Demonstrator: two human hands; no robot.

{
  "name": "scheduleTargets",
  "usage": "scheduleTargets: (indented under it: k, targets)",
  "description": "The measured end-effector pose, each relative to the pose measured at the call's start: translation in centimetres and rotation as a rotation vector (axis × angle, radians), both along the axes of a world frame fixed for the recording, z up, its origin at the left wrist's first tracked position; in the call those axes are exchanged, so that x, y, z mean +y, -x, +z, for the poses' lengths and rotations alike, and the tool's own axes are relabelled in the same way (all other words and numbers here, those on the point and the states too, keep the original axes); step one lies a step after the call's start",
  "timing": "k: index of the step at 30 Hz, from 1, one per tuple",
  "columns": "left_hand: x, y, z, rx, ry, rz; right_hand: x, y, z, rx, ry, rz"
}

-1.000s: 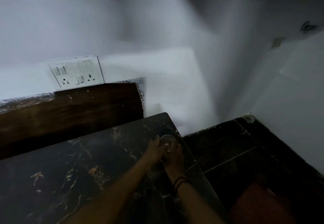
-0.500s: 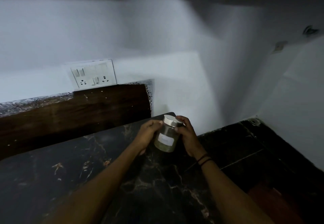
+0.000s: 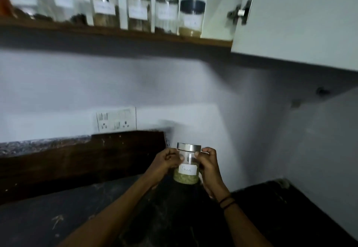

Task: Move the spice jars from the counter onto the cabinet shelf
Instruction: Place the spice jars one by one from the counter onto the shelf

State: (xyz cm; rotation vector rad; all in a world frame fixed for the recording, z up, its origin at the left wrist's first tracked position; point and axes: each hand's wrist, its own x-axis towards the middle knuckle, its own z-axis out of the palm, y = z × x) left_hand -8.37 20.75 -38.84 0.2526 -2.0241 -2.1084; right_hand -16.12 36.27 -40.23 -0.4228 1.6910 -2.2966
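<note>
Both hands grip one spice jar (image 3: pixel 187 164) upright between them: our left hand (image 3: pixel 166 164) curls round its left side, our right hand (image 3: pixel 208 166) round its right, thumbs on the glass under the steel lid. Since half a second ago we have lifted it clear above the dark counter (image 3: pixel 58 217), and the cabinet shelf (image 3: pixel 116 32) has come into view, holding six or more jars (image 3: pixel 138 8) in a row.

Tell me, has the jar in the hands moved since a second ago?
Yes. The jar has come up off the counter; before, it sat low on the dark top, and now its lid is level with the wooden backsplash, held by both hands.
</note>
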Motion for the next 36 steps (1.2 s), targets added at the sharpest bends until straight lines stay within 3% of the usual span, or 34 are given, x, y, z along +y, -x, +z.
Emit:
scheduleTargets:
  k: [8,16,20,24,36]
  targets:
    - [0.6,4.4,16.7,0.352,0.188,0.109,-0.3,2.1,16.4,0.484,0.011,-0.195]
    - [2.2,6.6,29.0,0.57,0.334,0.217,-0.4,3.7,28.2,0.869,-0.189,-0.318]
    - [2.7,8.5,33.0,0.602,0.417,0.319,-1.3,5.8,31.5,0.889,-0.254,-0.419]
    - [2.8,11.2,36.0,0.615,0.557,0.411,-2.3,7.9,33.9,0.905,-0.175,-0.48]
    - [2.0,17.5,37.6,0.487,0.821,0.3,-4.2,14.6,35.9,0.876,-0.175,-0.529]
